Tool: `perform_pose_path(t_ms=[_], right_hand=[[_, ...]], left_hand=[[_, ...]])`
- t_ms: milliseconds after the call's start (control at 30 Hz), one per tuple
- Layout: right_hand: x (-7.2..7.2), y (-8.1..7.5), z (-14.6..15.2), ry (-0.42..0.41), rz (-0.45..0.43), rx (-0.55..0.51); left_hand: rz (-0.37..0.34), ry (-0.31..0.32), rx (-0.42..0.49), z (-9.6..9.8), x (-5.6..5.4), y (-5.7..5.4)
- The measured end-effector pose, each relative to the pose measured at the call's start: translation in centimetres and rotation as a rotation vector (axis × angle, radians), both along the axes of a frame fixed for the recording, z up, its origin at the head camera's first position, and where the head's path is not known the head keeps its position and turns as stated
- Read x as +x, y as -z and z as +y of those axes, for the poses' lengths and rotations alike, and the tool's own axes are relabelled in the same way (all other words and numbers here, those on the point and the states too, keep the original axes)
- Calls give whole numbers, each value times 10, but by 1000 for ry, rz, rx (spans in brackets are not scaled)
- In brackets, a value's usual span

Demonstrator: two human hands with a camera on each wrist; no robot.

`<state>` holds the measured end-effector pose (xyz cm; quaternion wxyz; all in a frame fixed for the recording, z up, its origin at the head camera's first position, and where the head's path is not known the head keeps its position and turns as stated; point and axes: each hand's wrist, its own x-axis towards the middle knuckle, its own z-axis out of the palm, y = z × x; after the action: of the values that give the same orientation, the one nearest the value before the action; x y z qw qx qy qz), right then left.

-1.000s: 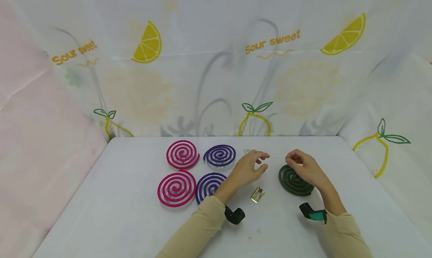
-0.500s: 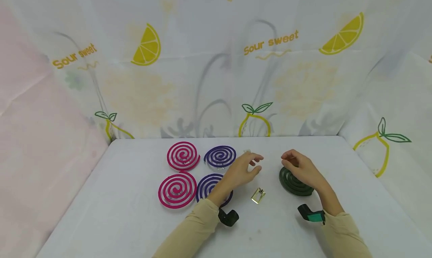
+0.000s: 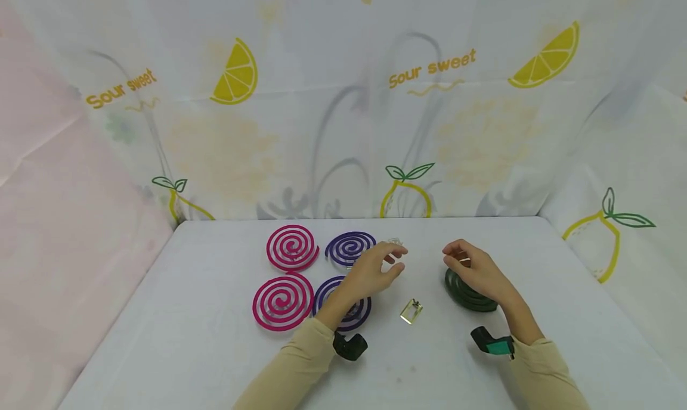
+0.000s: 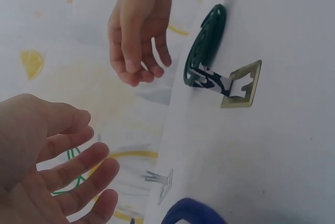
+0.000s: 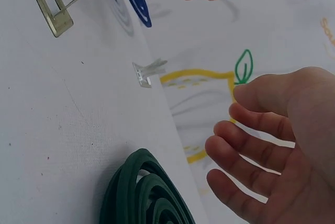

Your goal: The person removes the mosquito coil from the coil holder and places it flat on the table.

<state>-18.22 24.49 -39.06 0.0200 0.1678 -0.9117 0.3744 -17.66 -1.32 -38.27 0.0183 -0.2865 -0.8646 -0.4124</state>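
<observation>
My left hand (image 3: 370, 274) hovers over the table between the purple mosquito coils and a gold metal coil stand (image 3: 411, 311). Its fingers are loosely bent and hold nothing. Above the dark green mosquito coils (image 3: 466, 295), my right hand (image 3: 480, 272) hangs with relaxed fingers, also holding nothing. The right wrist view shows the green coils (image 5: 146, 192) stacked in layers, apart from the right hand (image 5: 277, 150). A raised tongue sticks up from the gold stand (image 4: 246, 85) in the left wrist view. Near the back edge lies a small silver stand (image 5: 145, 75).
Two pink mosquito coils (image 3: 292, 248) (image 3: 281, 303) lie at the left. Beside them are two purple coils (image 3: 350, 247) (image 3: 354, 320), the nearer partly hidden by the left forearm. A printed cloth backdrop (image 3: 333, 100) rises behind the white table (image 3: 177, 338).
My left hand has drifted left and slightly down, toward the purple coils. The right hand has shifted slightly left over the green coils. The coils and stands stay in place.
</observation>
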Motion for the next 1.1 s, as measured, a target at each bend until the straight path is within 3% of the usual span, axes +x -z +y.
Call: perform_pose_path(t_ms=[333,700,900,1100], right_hand=[[2,-3,-4,-26,7,-8],[5,0,-18,-52,-1,-11],[6,3,-24,-90,29,0],[5,6,-31,-123,53,6]], left_hand=[[5,12,2,-27,0,-2],[-75,4,-9,-54,-2,0],[-50,-14,-39,-66,-3,6],[-31,-6,-42,-76,-3,5]])
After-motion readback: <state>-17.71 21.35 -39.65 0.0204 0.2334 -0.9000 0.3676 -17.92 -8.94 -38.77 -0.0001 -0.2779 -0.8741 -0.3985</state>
